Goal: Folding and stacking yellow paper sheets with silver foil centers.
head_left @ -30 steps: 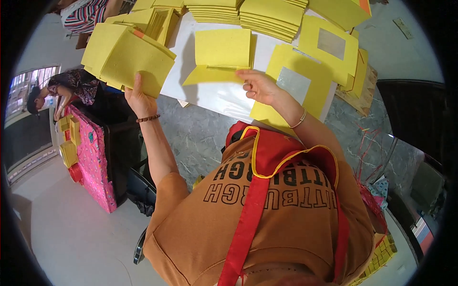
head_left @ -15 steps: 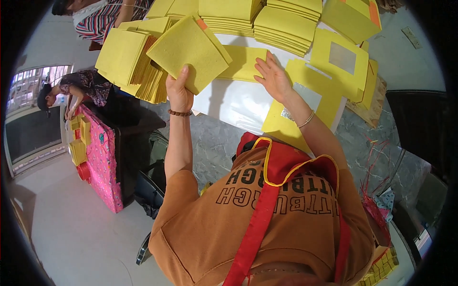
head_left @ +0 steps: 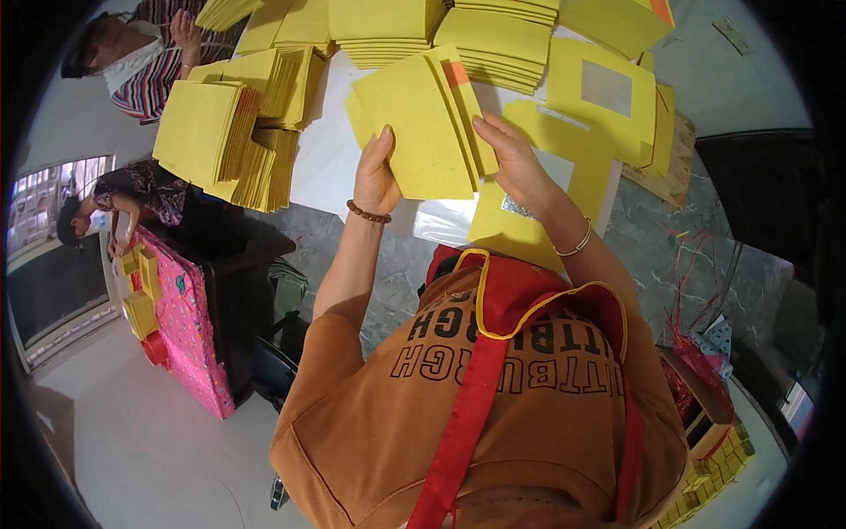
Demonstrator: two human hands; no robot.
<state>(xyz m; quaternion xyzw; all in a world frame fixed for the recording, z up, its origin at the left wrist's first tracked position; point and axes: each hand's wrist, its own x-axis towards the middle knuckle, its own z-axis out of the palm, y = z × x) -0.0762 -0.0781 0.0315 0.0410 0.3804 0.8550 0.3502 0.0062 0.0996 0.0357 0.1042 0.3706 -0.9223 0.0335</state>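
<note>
Between my two hands, tilted above the white table (head_left: 322, 167), is a set of flat yellow folded cards (head_left: 414, 132) with an orange patch near its top right corner. My left hand (head_left: 376, 181) grips the lower left of these cards, its thumb on the front and its other fingers hidden behind. At the right edge, my right hand (head_left: 520, 163) closes on the outermost card, thumb side uppermost. Just below my right hand lies a yellow sheet (head_left: 498, 227) with a pale window, partly covered by my forearm.
Stacks of folded yellow cards (head_left: 198, 132) stand to the left; more stacks (head_left: 493, 48) line the far side. A yellow piece with a square window (head_left: 564, 79) lies at the right. Two other people are at the left, one by a pink-covered table (head_left: 189, 326).
My left hand has brought its cards right and lower. My right hand, fingers spread over a yellow piece on the table before, now grips the right edge of the cards.
</note>
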